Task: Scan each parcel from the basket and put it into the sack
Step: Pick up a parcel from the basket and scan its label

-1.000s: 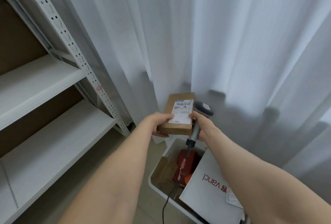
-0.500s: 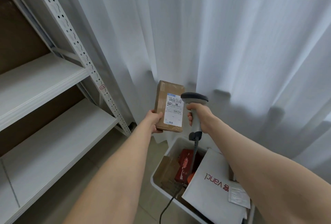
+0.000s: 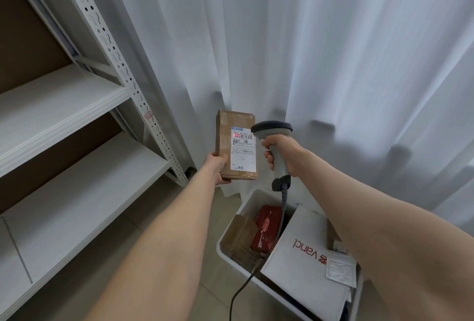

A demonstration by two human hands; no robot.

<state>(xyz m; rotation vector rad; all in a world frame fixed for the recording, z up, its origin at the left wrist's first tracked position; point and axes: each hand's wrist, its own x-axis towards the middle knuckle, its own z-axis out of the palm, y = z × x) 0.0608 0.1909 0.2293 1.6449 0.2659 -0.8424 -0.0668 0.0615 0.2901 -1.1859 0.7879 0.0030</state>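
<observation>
red beam (image 3: 238, 136) now on pkg label (image 3: 243, 150)

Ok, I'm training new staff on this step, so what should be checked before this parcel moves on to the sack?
1. Grip: left hand holds the cardboard parcel upright by its lower left corner. Ok.
2. Label exposed: shipping label faces the camera, uncovered. Ok.
3. Aim: right hand grips the barcode scanner; red light falls on the top barcode. Ok.
4. Scan registered: nothing visible confirms it. Cannot tell.
5. Sack open and near: not in view. Cannot tell.
6. Cable free: it trails down across the basket. Cannot tell.
</observation>
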